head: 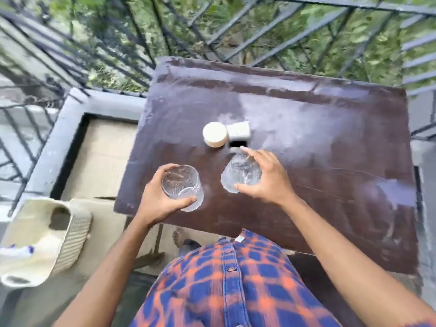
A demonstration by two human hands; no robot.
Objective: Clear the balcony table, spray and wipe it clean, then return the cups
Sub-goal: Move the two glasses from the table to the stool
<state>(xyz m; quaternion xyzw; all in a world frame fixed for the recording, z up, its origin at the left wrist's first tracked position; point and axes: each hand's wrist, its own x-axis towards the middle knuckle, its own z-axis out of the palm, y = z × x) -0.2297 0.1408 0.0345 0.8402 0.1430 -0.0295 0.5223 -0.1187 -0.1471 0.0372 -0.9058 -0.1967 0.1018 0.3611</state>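
— Where are the cups?
— Left hand [162, 199] grips one glass [182, 186] at the table [330, 142] edge. Right hand [264, 175] spreads over the other glass [240, 175] (blurred; grasp unclear).
— Anything else?
— A round lid [215, 134] touching a white box [238, 133].

No text reads clearly; the left glass [182, 185] bears a reddish mark, perhaps print, too blurred.
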